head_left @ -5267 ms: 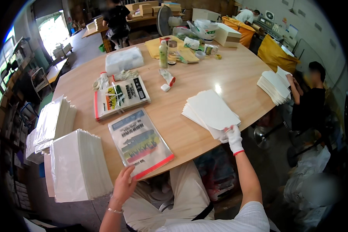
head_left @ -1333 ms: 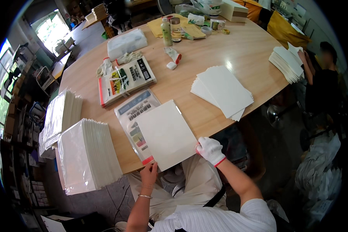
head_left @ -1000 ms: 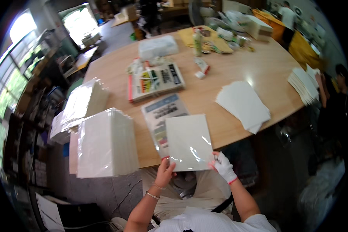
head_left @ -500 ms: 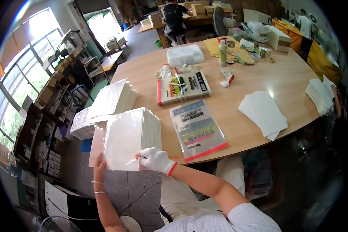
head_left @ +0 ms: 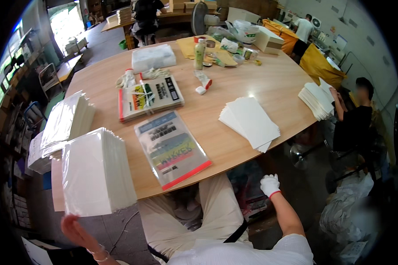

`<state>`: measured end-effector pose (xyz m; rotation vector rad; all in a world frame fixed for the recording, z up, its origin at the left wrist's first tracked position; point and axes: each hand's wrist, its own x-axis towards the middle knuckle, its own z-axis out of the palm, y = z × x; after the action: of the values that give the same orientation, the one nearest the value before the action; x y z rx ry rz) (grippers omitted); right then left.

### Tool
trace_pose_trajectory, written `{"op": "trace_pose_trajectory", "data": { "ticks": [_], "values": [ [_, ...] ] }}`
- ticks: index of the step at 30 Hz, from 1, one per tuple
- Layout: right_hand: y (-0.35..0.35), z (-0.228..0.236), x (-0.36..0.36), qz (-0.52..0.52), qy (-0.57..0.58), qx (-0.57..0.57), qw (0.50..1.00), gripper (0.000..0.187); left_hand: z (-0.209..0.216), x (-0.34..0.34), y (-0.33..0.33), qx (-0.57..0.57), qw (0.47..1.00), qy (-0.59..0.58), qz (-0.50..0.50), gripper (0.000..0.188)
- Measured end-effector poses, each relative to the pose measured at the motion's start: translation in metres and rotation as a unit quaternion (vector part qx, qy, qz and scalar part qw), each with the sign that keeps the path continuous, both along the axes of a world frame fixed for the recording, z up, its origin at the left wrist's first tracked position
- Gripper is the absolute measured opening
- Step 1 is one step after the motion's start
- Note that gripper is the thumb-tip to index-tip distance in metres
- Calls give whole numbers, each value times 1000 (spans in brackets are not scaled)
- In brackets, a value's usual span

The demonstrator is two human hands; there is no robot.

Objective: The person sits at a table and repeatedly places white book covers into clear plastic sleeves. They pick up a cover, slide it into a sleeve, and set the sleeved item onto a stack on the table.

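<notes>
A tall stack of white sheets in clear sleeves (head_left: 85, 172) stands at the table's near left corner. My bare left hand (head_left: 78, 232), blurred, is just below the stack's near edge; its fingers look stretched out, and I cannot tell whether they touch it. Beyond the table's near edge, to the right of my lap, my white-gloved right hand (head_left: 269, 184) has its fingers curled in, with nothing showing in them. A clear printed bag with a red strip (head_left: 172, 150) lies flat on the table. Right of it is a fanned pile of white cards (head_left: 252, 123).
Another sleeved stack (head_left: 66, 119) stands behind the first. A tied bundle of printed bags (head_left: 150, 99), a bottle (head_left: 199, 55) and a clear plastic-wrapped stack (head_left: 153, 57) are farther back. At the right, a seated co-worker (head_left: 356, 117) holds white cards (head_left: 316, 99).
My right hand has left the sleeved stack and swung far right, off the table. My left hand has dropped from the stack's left edge to below it. The view has turned right.
</notes>
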<state>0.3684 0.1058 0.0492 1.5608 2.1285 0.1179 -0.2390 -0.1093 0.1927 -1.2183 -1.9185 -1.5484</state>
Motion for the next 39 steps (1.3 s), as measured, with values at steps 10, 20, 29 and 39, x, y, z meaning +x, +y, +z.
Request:
{"op": "trace_pose_trajectory", "data": {
  "ticks": [10, 20, 29, 39],
  "values": [
    [106, 30, -28, -10, 275, 282, 919, 27, -48, 162, 161, -316, 873, -11, -372, 28],
    [155, 41, -11, -503, 838, 96, 187, 35, -125, 179, 217, -511, 801, 265, -164, 24],
    [150, 42, 8, -322, 845, 156, 398, 9, -134, 148, 240, -393, 871, 191, -223, 12],
    [-43, 92, -99, -346, 820, -305, 339, 34, -143, 130, 232, -346, 898, 152, -227, 14]
  ]
}}
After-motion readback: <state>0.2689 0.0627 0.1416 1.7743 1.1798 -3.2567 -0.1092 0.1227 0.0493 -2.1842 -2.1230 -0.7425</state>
